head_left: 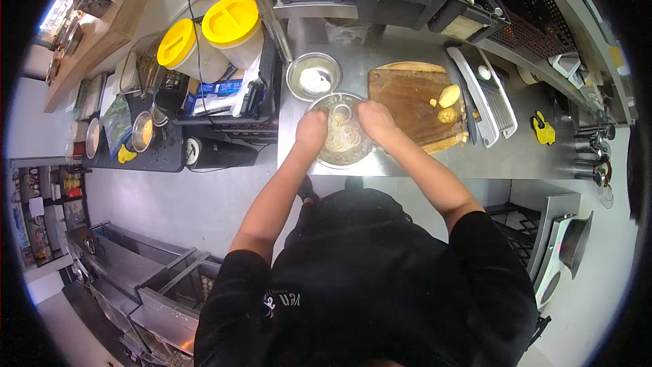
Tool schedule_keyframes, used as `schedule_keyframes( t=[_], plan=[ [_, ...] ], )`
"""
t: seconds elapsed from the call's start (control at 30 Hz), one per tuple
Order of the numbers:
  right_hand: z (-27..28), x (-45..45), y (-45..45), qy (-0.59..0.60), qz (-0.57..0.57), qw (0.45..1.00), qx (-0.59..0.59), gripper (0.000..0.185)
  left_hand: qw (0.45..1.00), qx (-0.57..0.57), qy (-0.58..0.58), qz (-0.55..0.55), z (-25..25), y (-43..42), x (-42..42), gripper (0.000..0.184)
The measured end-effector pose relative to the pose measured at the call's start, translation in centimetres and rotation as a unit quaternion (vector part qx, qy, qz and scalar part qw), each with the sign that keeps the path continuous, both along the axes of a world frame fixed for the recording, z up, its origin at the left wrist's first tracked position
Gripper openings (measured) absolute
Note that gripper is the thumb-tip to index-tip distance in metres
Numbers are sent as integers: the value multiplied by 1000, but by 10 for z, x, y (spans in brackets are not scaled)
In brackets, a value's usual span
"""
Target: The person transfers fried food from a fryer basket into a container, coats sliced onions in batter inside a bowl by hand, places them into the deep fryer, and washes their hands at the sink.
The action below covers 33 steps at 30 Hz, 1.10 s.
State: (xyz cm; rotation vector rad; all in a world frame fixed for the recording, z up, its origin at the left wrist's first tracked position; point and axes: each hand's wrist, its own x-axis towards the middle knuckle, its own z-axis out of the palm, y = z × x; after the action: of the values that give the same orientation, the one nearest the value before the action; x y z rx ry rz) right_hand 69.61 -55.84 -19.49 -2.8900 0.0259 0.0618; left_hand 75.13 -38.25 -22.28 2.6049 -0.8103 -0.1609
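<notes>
A round metal bowl (343, 161) stands at the front edge of the steel counter, with pale, thin ring-like slices, perhaps onion (339, 139), inside. My left hand (312, 129) is closed at the bowl's left rim. Across from it, my right hand (375, 121) is closed at the upper right rim; its fingertips are partly hidden. Between the hands, a larger round ring shape (341, 113) shows near the bowl's far side; I cannot tell what it is. Behind stands a second metal bowl (295, 85) with something white in it.
Right of the bowl lies a wooden cutting board (404, 98) with a peeled potato (449, 96) and a yellow-brown piece (447, 115). Beside it are a knife (472, 122), a white mandoline slicer (492, 109) and a yellow-and-black object (543, 129). Yellow-lidded tubs (232, 22) stand left.
</notes>
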Motion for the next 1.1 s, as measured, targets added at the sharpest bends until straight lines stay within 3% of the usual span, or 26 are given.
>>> schedule_keyframes(
  t=[0.1,0.2,0.27,0.33,0.5,0.73,0.8,0.97,1.1],
  plan=[
    [-5,11,7,17,102,994,-29,16,998,-15,-50,-24,11,7,-8,17],
    [-23,19,9,66,194,973,-109,15,996,71,-19,-46,4,8,-13,16],
    [-18,21,7,72,204,969,-122,15,989,119,2,-86,-2,6,-15,14],
    [-7,21,6,80,218,963,-136,14,992,84,-3,-93,-7,6,-20,12],
    [24,12,-8,81,121,988,-50,13,995,15,7,-98,-8,-6,-30,18],
    [53,-17,-20,153,59,986,22,15,997,28,22,-72,-28,-28,-16,20],
    [66,-25,-16,184,31,981,61,14,997,23,73,-14,-27,-34,-7,17],
    [39,-28,-11,163,13,984,76,16,998,-14,39,-38,-18,-34,7,15],
    [4,-23,3,110,1,992,59,16,996,53,38,-61,0,-15,-1,15]
  ],
)
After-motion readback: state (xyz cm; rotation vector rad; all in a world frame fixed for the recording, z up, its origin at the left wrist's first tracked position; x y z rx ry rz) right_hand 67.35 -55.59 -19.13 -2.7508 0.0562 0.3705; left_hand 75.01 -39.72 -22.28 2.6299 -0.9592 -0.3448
